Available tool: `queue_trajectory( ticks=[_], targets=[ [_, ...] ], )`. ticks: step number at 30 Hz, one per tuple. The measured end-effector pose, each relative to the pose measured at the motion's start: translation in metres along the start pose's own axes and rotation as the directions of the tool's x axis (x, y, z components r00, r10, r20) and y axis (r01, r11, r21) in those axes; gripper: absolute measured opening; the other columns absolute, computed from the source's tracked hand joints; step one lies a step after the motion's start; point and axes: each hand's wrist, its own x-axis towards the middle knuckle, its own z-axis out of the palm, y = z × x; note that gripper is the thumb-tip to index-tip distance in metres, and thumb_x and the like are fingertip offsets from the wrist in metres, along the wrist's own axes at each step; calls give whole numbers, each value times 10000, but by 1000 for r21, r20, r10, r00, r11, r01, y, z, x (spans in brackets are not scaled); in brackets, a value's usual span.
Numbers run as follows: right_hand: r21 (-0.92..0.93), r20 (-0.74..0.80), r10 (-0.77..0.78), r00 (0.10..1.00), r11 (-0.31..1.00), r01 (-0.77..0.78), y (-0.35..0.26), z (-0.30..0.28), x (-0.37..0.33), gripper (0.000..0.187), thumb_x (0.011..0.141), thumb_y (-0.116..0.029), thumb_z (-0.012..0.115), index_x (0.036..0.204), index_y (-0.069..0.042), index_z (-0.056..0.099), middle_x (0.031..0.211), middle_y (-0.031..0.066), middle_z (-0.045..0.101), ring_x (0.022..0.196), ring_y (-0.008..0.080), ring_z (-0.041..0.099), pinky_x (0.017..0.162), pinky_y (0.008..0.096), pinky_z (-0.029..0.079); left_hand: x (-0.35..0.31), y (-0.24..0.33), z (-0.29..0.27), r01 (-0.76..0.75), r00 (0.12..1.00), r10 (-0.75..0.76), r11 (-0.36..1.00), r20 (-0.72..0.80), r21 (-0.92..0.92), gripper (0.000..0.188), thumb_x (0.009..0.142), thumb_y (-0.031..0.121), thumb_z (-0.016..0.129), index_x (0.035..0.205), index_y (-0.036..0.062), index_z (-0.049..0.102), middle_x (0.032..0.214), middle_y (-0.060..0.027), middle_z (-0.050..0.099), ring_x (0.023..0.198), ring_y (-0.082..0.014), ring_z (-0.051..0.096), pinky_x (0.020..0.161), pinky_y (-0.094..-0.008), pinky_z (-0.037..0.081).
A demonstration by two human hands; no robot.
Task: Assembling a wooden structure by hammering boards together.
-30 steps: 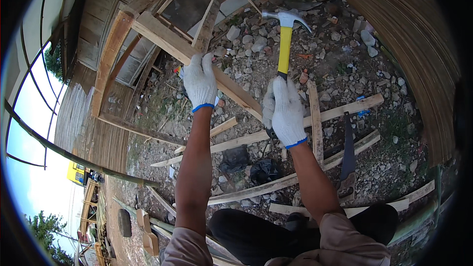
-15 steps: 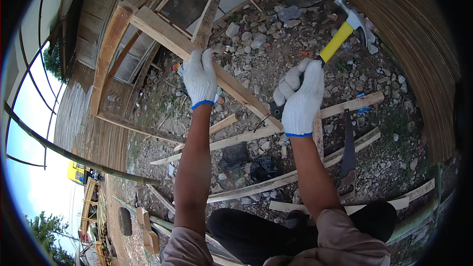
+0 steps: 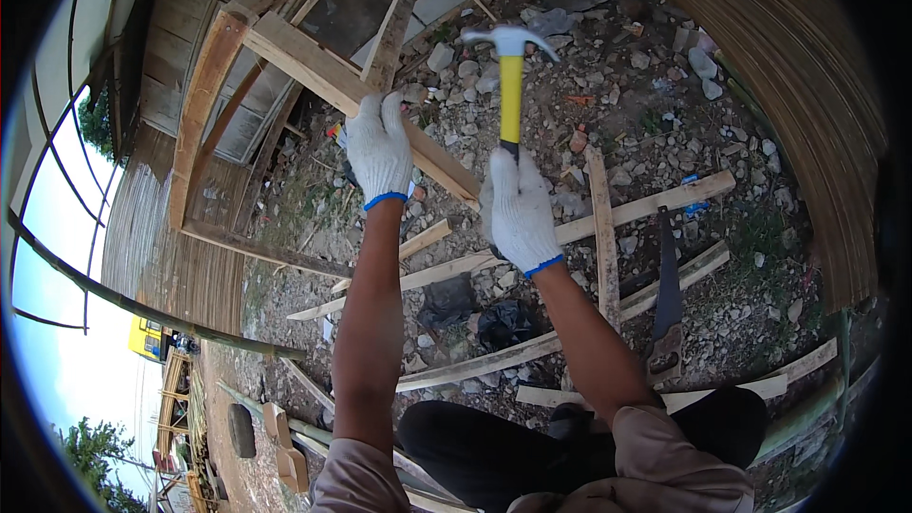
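My left hand (image 3: 379,157), in a white knit glove with a blue cuff, is closed on a squared wooden beam (image 3: 309,69). That beam belongs to a wooden frame, and a thinner wooden strip (image 3: 391,33) meets it just beyond my fingers. To the right, my right hand (image 3: 522,218), gloved the same way, grips a claw hammer (image 3: 511,95) by the black end of its yellow handle. The hammer points up and away, its grey head beyond the beam and apart from it. My right hand hides the beam's near end.
Wooden strips (image 3: 603,228) lie crossed over stony ground (image 3: 570,114). A handsaw (image 3: 668,285) rests across them at the right, and black plastic bags (image 3: 503,325) lie near my knees. A ribbed wall (image 3: 779,85) curves along the right; bamboo poles run at the lower left.
My right hand has swung the hammer left, from tilted right to nearly straight ahead, close to the beam. My left hand stays on the beam, with only a slight shift.
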Motion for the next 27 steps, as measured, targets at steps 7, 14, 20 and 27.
queue_trajectory(
  ticks=[7, 14, 20, 27],
  targets=[
    [464, 282, -94, 955, 884, -50, 7, -43, 15, 464, 1093, -469, 447, 1139, -27, 578, 786, 123, 565, 685, 254, 589, 686, 424, 489, 1, -1, -2, 6, 998, -10, 998, -56, -64, 320, 1008, 300, 608, 1014, -8, 692, 853, -282, 655, 840, -480, 640, 752, -519, 493],
    [-400, 285, 30, 958, 912, 90, 11, -16, 9, 454, 1078, -482, 460, 1150, -47, 570, 757, 106, 537, 724, 228, 605, 688, 421, 489, 1, -6, -6, 33, 999, -32, 999, 10, -40, 364, 1045, 349, 550, 1072, 6, 670, 958, -301, 646, 923, -481, 641, 807, -509, 495],
    [483, -20, 55, 998, 875, -39, -43, -18, 4, 290, 1084, -410, 546, 959, -157, 478, 635, -48, 434, 447, 80, 405, 391, 261, 344, 1, -8, -6, 23, 1000, -23, 999, 14, -29, 367, 1050, 351, 541, 1084, 7, 665, 994, -306, 652, 955, -479, 647, 824, -510, 499],
    [-63, 31, 33, 999, 998, -31, -42, -31, -3, 399, 1090, -457, 489, 1097, -62, 545, 721, 47, 567, 634, 166, 602, 579, 339, 477, -9, -1, -19, -92, 995, 94, 994, 28, -66, 465, 1023, 245, 580, 1444, 54, 532, 1257, -285, 604, 1122, -420, 641, 940, -472, 519]
  ],
)
